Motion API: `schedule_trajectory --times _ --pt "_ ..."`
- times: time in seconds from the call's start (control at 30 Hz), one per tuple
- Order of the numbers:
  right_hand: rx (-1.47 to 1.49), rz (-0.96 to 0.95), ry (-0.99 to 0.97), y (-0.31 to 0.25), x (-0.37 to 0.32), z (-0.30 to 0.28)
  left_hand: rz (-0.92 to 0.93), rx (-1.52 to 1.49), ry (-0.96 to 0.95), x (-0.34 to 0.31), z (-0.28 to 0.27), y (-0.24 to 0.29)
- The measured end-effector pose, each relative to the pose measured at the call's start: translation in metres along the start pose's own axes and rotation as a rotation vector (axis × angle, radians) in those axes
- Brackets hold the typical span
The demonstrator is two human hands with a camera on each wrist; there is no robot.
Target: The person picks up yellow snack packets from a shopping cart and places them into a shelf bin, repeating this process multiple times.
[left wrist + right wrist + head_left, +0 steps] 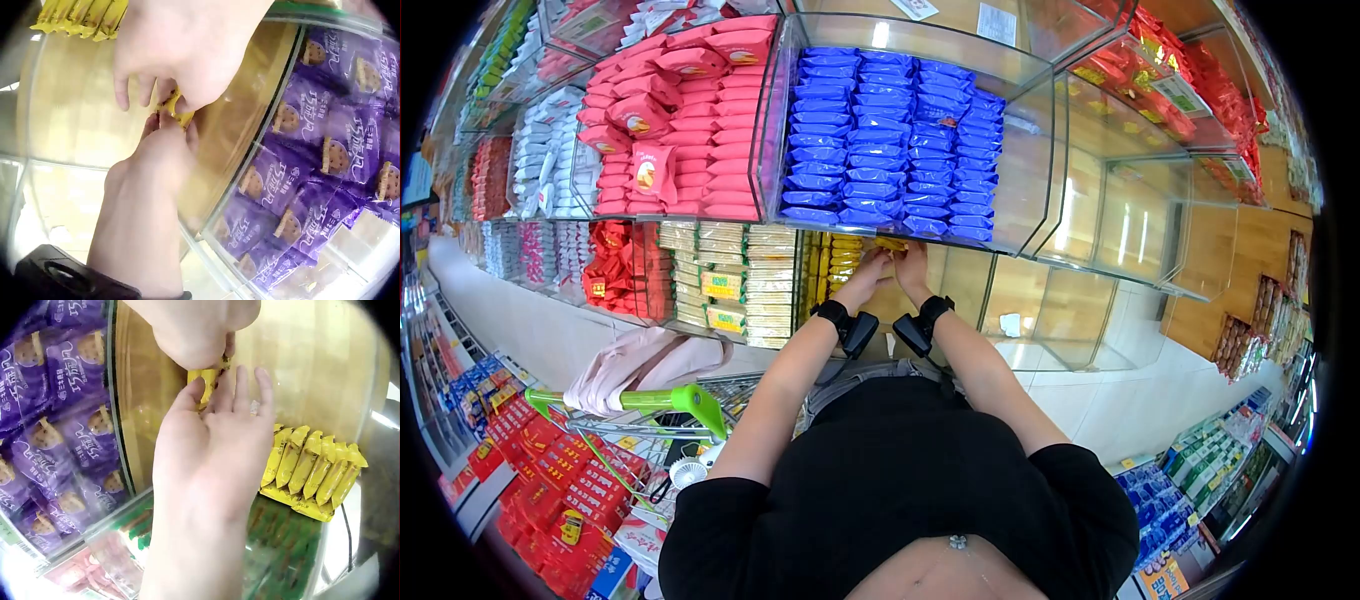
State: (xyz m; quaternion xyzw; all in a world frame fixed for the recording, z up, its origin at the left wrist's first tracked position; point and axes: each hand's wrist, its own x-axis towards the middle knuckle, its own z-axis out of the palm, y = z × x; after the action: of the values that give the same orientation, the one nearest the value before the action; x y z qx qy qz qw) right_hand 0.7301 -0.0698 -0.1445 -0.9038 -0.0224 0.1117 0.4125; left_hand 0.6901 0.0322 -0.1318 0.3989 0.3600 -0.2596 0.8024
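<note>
Clear shelf bin (1000,300), hands (872,270) (913,268) pinching yellow packet (890,243)

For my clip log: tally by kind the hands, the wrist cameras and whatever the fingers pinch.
Hands: 2, left hand and right hand.
Wrist cameras: 2, left wrist camera and right wrist camera.
Yellow packet pinched between both hands: 1 that shows.
Total: 5.
</note>
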Motion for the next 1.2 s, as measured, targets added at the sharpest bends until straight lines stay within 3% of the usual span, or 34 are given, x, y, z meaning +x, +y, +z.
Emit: schedule_trajectory --times 0.1,0.17,0.3,0.4,0.6,0.9,1.0,1.2 --pt "-0.050 0.004 -0.062 -0.008 0.001 -0.006 -0.017 -0.015 0.021 0.001 0.002 0.003" --pt "0.053 0.146 -0.164 -0.011 0.003 -0.008 -0.020 -0.022 0.012 0.002 0.002 0.005" --pt "-0.041 0.126 -0.210 -0.001 0.006 -0.002 -0.011 -0.059 0.011 0.004 0.001 0.005" --pt "0.057 0.204 -0.240 0.012 0.006 0.008 -0.020 -0.083 -0.021 0.002 0.002 0.011" --pt "0.032 0.090 -0.181 0.029 0.003 0.019 -0.032 -0.121 0.052 0.012 0.001 0.005" --pt "0.040 0.138 -0.312 0.011 0.002 0.008 -0.062 -0.219 0.071 0.029 -0.015 -0.007" --pt "0.050 0.033 -0.302 0.015 0.004 0.009 -0.073 -0.263 0.088 0.031 -0.016 -0.008" --pt "0.097 0.213 -0.435 0.007 0.010 -0.003 -0.058 -0.291 0.088 0.033 -0.012 -0.011"
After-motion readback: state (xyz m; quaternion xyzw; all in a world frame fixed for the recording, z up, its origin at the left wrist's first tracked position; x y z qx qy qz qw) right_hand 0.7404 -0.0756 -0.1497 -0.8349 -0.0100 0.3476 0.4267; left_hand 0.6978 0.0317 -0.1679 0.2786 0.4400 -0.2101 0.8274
